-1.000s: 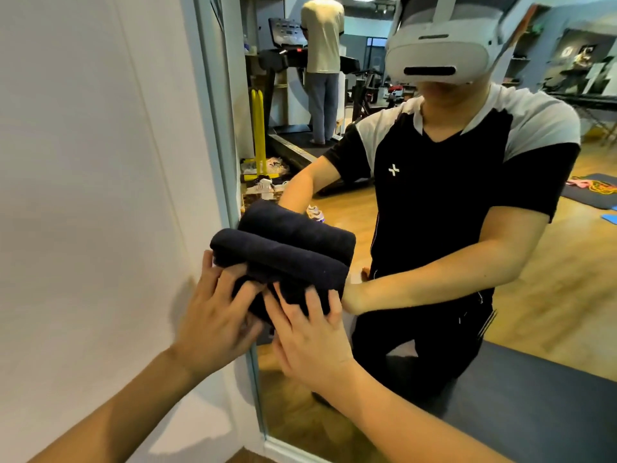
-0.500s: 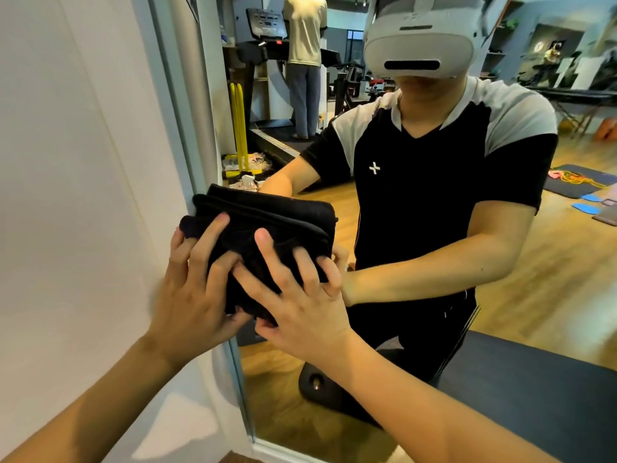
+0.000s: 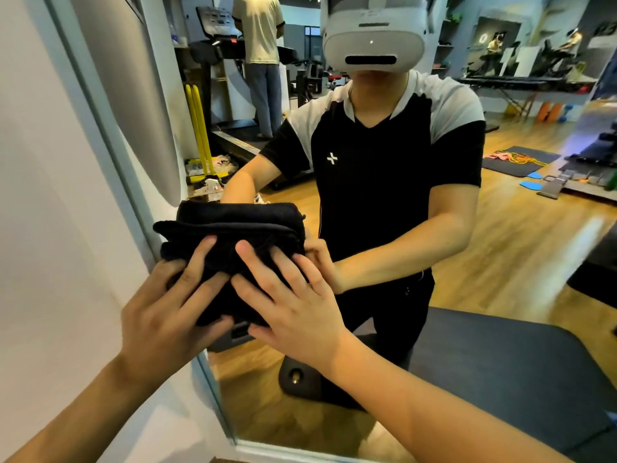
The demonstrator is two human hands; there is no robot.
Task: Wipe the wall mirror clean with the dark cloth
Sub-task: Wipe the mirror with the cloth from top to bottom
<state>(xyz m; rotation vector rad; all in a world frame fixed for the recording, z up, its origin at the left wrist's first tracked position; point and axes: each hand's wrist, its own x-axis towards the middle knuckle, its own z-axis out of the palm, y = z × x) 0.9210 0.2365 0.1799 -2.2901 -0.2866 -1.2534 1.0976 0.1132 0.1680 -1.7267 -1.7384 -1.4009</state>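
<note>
I see both hands spread flat on the folded dark cloth (image 3: 230, 242), pressing it against the mirror (image 3: 500, 248). Left hand (image 3: 163, 315) sits beside right hand (image 3: 293, 305), near the mirror's left edge.

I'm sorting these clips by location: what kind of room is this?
Most likely a gym: the wall mirror reflects a treadmill, a dark exercise mat and a wooden floor.

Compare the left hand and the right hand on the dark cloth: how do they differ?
The left hand lies on the dark cloth at the mirror's left edge; the right hand lies further in over the glass. The left hand's fingers stay closer together; the right hand's spread wider. Both press the cloth with straight fingers.
</note>
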